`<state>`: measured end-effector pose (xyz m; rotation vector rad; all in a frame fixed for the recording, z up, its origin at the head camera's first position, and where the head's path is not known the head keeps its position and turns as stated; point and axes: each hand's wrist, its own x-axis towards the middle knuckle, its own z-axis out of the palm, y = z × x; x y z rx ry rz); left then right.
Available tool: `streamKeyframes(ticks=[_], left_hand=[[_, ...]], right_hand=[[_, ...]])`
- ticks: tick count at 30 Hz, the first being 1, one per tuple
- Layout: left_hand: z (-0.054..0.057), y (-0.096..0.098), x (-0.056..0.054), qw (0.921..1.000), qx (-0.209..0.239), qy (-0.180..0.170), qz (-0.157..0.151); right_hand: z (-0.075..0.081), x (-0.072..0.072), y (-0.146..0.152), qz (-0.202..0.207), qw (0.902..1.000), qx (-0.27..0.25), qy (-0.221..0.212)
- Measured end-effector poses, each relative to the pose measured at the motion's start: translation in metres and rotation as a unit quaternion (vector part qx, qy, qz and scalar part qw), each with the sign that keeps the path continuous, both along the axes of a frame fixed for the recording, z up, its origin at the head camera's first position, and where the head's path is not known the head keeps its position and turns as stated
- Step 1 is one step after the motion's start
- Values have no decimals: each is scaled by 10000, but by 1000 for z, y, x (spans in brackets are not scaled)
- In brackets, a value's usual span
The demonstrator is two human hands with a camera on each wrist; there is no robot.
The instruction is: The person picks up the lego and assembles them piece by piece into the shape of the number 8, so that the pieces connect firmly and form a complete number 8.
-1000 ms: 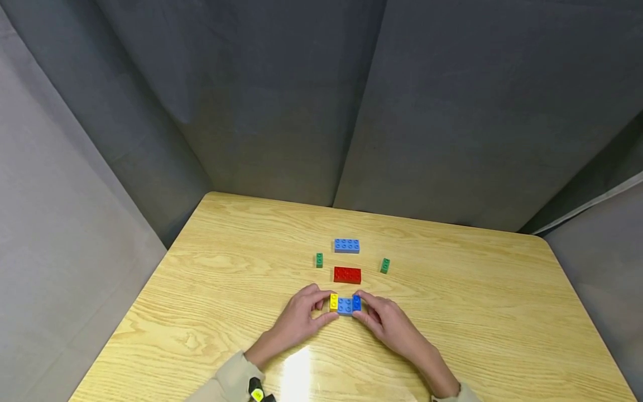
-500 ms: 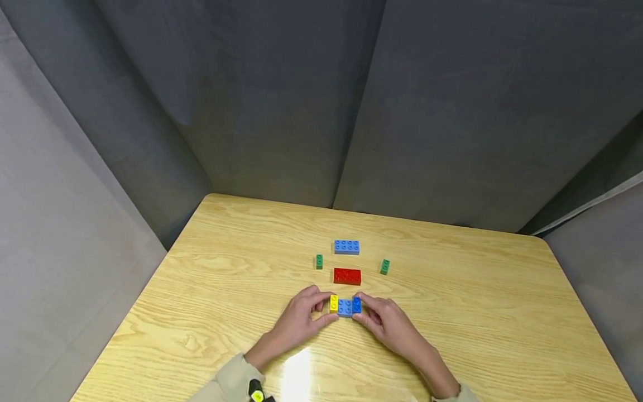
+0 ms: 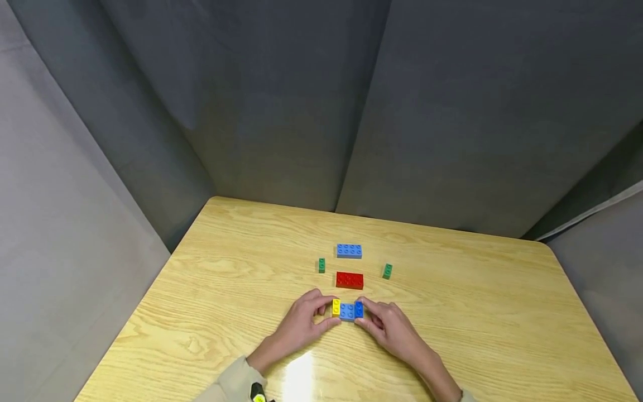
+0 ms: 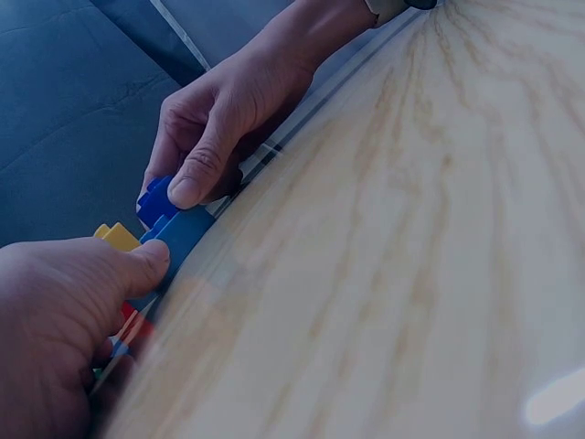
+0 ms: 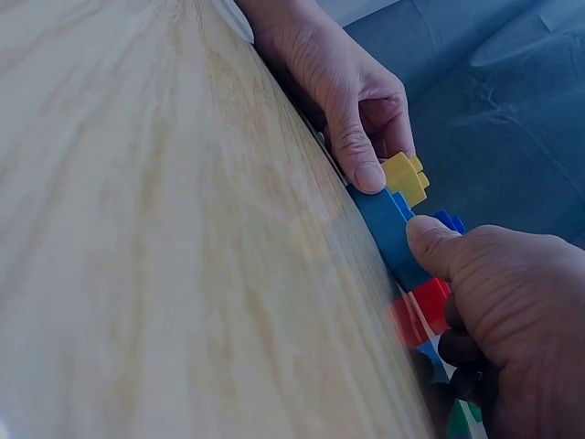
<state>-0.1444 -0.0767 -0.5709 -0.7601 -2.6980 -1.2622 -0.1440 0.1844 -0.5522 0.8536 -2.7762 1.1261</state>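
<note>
On the table a light blue brick (image 3: 347, 312) lies between both hands. A small yellow brick (image 3: 336, 307) sits on its left end and a small dark blue brick (image 3: 359, 309) on its right end. My left hand (image 3: 301, 322) pinches the yellow end between thumb and forefinger. With thumb and forefinger, my right hand (image 3: 394, 330) pinches the dark blue end. In the right wrist view the yellow brick (image 5: 406, 178) stands above the light blue brick (image 5: 388, 229), and the right thumb covers part of the dark blue brick.
Just beyond the hands lies a red brick (image 3: 349, 280), with another light blue brick (image 3: 349, 250) farther back. Two small green bricks flank them, one green brick (image 3: 322, 265) at left and one green brick (image 3: 387, 271) at right. Grey curtains (image 3: 281, 111) hang behind the wooden table (image 3: 477, 312).
The head view has shifted slightly, so everything appears a little lower and to the right. Both hands keep the same hold on the joined bricks.
</note>
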Motion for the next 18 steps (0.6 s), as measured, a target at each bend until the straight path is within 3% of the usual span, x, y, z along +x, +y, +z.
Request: streamKeyframes(ticks=[9,18], left_hand=[[1,-3,5,9999,87,-85,94],[-1,4,1,9999,-17,9,114]], right_hand=[[-7,0,-3,-54,9990,-413,-172],[-4,-1,2,-321,9989,-246,-219]])
